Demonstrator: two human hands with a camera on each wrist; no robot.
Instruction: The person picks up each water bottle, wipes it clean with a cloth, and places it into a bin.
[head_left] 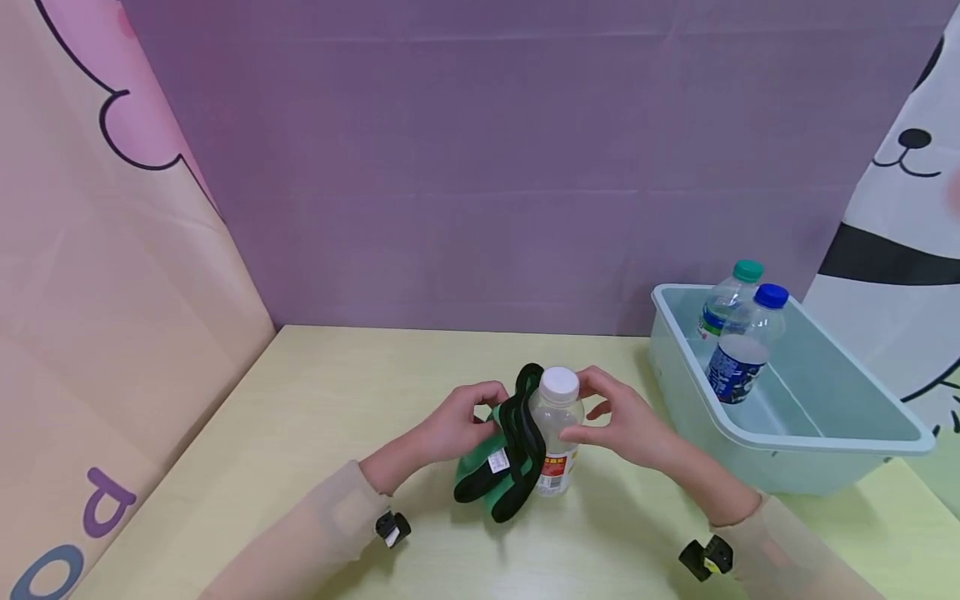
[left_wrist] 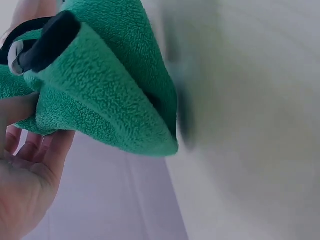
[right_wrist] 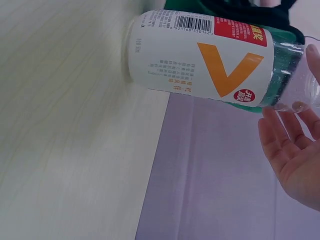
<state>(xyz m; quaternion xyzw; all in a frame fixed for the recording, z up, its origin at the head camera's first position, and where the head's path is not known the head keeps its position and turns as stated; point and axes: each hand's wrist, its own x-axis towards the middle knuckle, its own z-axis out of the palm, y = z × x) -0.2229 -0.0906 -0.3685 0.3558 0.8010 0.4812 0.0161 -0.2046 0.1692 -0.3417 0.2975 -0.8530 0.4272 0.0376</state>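
A green towelling cloth (left_wrist: 105,85) with black edging and a white tag hangs in folds from my left hand (head_left: 459,421). The left thumb and fingers pinch its side, as the left wrist view shows. Right beside the cloth, a clear plastic bottle (head_left: 556,433) with a white cap stands upright. Its white label (right_wrist: 200,60) carries a big orange V and a barcode. My right hand (head_left: 628,421) holds the bottle near its shoulder, thumb on the near side and fingers by the cap. In the head view the cloth overlaps the bottle's left edge.
A pale blue plastic tub (head_left: 787,462) stands on the table (head_left: 337,400) at the right. Inside it are a bottle with a blue cap (head_left: 771,296) and one with a green cap (head_left: 748,270). A purple backdrop (head_left: 450,167) rises behind the table.
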